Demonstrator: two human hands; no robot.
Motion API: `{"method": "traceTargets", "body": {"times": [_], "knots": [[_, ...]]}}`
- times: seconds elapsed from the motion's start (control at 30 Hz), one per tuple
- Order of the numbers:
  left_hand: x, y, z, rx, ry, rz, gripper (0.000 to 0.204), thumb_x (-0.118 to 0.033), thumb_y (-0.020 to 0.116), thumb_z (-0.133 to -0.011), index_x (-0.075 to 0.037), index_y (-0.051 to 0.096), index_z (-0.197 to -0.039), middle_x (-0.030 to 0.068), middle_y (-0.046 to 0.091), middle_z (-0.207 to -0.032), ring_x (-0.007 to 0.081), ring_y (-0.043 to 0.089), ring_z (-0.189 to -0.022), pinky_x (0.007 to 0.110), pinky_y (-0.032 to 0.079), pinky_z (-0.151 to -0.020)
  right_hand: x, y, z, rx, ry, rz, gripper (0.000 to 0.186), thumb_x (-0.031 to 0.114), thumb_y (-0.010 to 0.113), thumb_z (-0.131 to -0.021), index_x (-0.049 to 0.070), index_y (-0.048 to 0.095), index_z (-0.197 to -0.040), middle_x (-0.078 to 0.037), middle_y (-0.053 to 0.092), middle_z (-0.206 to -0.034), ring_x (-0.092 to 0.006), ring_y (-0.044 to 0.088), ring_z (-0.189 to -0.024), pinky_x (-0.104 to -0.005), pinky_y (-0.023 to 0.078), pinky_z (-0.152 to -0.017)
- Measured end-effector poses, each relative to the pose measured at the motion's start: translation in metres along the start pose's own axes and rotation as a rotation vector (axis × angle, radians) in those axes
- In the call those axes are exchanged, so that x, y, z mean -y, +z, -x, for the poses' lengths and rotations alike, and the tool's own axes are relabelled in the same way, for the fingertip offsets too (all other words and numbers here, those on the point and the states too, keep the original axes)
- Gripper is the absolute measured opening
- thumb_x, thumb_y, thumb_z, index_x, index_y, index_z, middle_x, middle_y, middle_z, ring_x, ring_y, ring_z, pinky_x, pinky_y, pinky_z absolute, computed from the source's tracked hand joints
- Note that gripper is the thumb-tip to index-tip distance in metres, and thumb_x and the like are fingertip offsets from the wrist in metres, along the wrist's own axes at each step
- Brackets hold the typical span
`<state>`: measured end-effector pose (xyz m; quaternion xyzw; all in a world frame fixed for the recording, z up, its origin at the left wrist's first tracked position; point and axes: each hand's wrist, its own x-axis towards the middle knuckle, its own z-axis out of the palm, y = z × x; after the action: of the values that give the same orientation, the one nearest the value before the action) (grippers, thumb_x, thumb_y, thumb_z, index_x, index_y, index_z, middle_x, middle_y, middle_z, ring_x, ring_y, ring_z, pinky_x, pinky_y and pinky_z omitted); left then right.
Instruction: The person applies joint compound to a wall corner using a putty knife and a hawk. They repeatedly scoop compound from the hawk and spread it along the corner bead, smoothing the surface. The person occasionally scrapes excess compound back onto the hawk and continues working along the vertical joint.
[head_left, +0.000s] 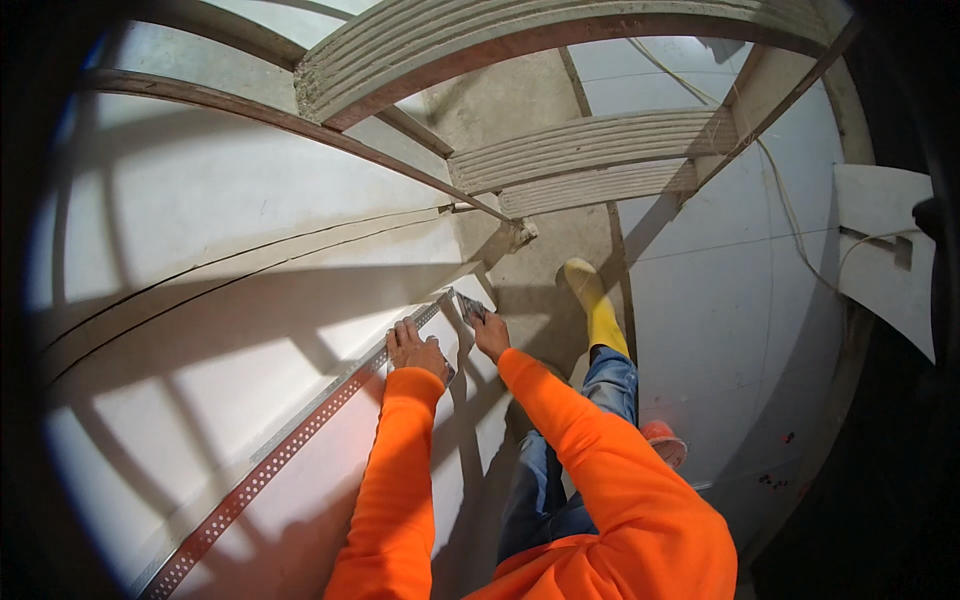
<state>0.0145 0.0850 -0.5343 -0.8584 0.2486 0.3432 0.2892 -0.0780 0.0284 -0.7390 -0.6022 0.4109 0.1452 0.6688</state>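
Observation:
My left hand (416,355) presses its fingers over a perforated metal corner strip (305,424) along the edge of a white ledge or low wall (230,410). A small grey metal object under its palm is partly hidden. My right hand (489,332) grips a metal blade tool (469,305) at the strip's far end, just right of and beyond the left hand.
Wooden and ridged beams (590,145) span overhead. To the right are bare floor (545,245), white panels (720,320), cables (790,215), a cut board (880,260) and an orange bucket (665,445). My yellow boot (595,305) stands beside the ledge.

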Motion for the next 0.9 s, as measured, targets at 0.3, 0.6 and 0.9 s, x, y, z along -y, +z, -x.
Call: {"method": "traceTargets", "body": {"times": [0.3,0.6,0.9], "knots": [[0.000,0.005,0.002,-0.069,0.021,0.002,0.029,-0.035,0.068,-0.089,-0.025,0.076,-0.114,0.0226,0.043,-0.150,0.0409,0.033,-0.141,0.055,0.015,-0.121,0.030,-0.005,0.014,-0.206,-0.035,-0.078,0.033,0.024,0.057,-0.098,-0.002,0.070,-0.114,-0.030,0.070,-0.104,-0.0479,0.066,-0.102,-0.0518,0.051,-0.090],[0.000,-0.002,0.000,0.039,-0.006,0.015,0.029,-0.035,0.066,-0.091,-0.026,0.077,-0.116,0.0236,0.037,-0.158,0.0407,0.027,-0.148,0.055,0.012,-0.123,0.007,0.011,-0.016,0.047,0.102,-0.115,0.033,0.029,0.060,-0.099,0.002,0.071,-0.115,-0.027,0.072,-0.107,-0.0452,0.068,-0.105,-0.0497,0.052,-0.090],[-0.001,-0.006,0.001,0.094,0.000,-0.038,0.033,-0.039,0.061,-0.095,-0.026,0.075,-0.122,0.0225,0.032,-0.162,0.0406,0.024,-0.151,0.056,0.009,-0.124,0.005,-0.019,0.008,0.141,-0.128,-0.093,0.030,0.025,0.059,-0.100,-0.001,0.067,-0.113,-0.021,0.071,-0.096,-0.0321,0.067,-0.089,-0.0429,0.051,-0.083]]}}
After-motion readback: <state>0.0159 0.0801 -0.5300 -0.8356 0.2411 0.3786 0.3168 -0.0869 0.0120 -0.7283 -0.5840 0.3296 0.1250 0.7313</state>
